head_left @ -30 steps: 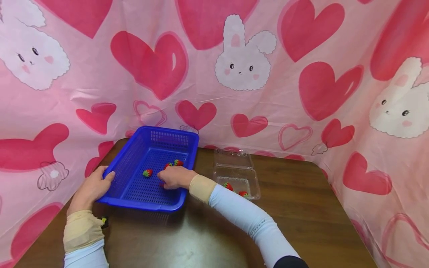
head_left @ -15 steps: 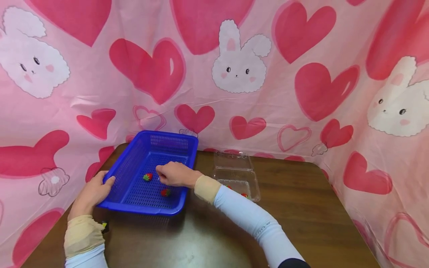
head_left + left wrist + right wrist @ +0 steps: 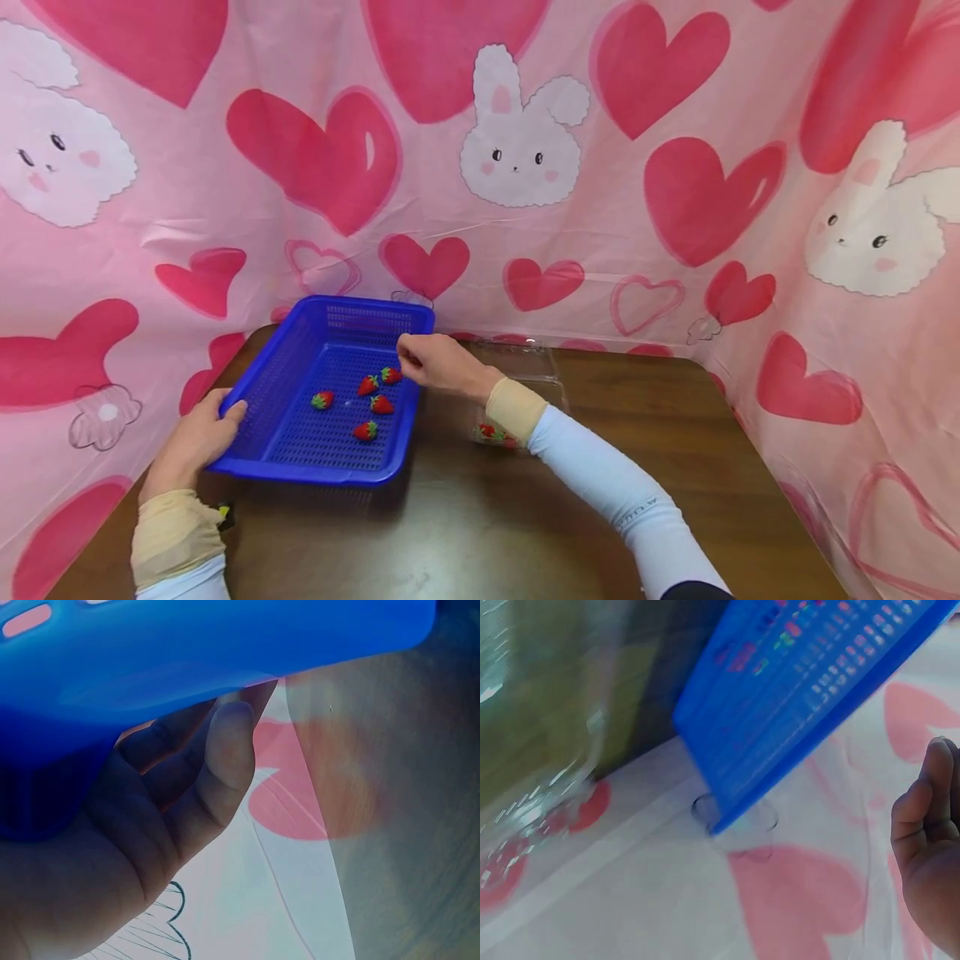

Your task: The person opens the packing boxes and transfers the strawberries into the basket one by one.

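Observation:
My left hand [image 3: 197, 437] grips the left rim of a blue perforated plastic basket [image 3: 315, 472]; in the left wrist view its thumb [image 3: 231, 742] lies just below the blue edge. Several strawberries lie spread on the basket floor, among them one strawberry [image 3: 322, 401] toward the left and another strawberry [image 3: 365, 431] near the front. Over the basket's right rim, my right hand [image 3: 442, 362] hovers with loosely bent fingers; no fruit shows at its fingertips. Partly behind the right forearm stands a hinged clear plastic box [image 3: 557, 392] with strawberries [image 3: 489, 432] inside.
A brown wooden table [image 3: 637, 467] carries everything. Pink cloth [image 3: 315, 50] printed with hearts and rabbits hangs behind and at both sides. A small black and yellow object [image 3: 226, 517] sits beside my left wrist.
My right hand has risen out of the basket and moved right, toward the clear box, uncovering strawberries on the basket floor. The left hand stays on the rim. The head view has shifted slightly.

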A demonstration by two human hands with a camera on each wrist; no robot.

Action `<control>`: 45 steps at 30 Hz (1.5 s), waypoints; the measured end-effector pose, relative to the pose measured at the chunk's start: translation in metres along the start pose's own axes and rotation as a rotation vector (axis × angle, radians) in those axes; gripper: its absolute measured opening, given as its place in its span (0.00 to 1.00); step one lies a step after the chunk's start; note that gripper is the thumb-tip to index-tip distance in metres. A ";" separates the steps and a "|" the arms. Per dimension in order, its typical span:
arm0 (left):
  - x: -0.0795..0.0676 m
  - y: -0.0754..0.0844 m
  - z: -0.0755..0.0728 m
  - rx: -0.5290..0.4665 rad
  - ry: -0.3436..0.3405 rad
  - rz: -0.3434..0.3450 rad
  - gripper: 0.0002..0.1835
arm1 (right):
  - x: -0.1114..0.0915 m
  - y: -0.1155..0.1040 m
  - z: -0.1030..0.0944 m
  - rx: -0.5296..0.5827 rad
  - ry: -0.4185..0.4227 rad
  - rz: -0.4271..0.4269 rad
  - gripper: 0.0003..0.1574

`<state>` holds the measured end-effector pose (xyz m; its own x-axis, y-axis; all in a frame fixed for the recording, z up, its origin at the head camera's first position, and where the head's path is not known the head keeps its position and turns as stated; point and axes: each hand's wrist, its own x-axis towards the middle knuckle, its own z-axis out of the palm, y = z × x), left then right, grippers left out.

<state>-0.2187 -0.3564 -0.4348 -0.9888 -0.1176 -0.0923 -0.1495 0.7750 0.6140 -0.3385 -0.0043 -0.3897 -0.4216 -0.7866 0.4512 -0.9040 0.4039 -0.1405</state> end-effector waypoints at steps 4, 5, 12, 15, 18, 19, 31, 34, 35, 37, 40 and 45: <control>0.000 -0.003 -0.002 0.024 -0.010 -0.007 0.33 | -0.013 0.012 -0.011 -0.018 -0.011 0.005 0.10; 0.000 -0.003 -0.002 0.030 -0.010 -0.007 0.33 | -0.017 0.015 -0.014 -0.017 -0.016 0.008 0.09; 0.000 -0.003 -0.001 0.044 0.005 0.010 0.33 | -0.050 0.030 -0.037 -0.043 -0.035 0.041 0.08; 0.000 -0.003 -0.001 0.035 0.001 0.009 0.33 | -0.062 0.036 -0.043 -0.083 -0.048 0.055 0.08; 0.000 -0.005 -0.001 0.023 0.002 0.014 0.32 | -0.073 0.041 -0.047 -0.094 -0.068 0.080 0.09; 0.001 -0.005 -0.002 0.020 0.004 0.017 0.32 | -0.076 0.043 -0.048 -0.093 -0.076 0.090 0.10; 0.001 -0.003 -0.006 0.023 -0.012 0.005 0.33 | -0.114 0.053 -0.042 -0.012 -0.538 0.317 0.12; 0.000 -0.002 -0.005 0.024 -0.007 0.009 0.33 | -0.122 0.052 -0.039 0.023 -0.631 0.403 0.20; 0.000 -0.002 -0.004 0.024 -0.006 0.009 0.33 | -0.124 0.052 -0.037 0.036 -0.643 0.421 0.22; 0.000 -0.002 -0.004 0.022 -0.002 0.011 0.33 | -0.127 0.052 -0.034 0.035 -0.656 0.433 0.24; 0.000 -0.002 -0.003 0.027 0.018 0.023 0.32 | -0.130 0.051 -0.029 0.014 -0.664 0.441 0.26; 0.001 0.000 0.001 0.039 0.035 0.038 0.31 | -0.135 0.052 -0.025 -0.010 -0.664 0.449 0.24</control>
<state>-0.2196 -0.3560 -0.4353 -0.9932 -0.1086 -0.0421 -0.1126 0.8027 0.5857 -0.3264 0.1348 -0.4360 -0.7025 -0.6603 -0.2655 -0.6384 0.7495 -0.1752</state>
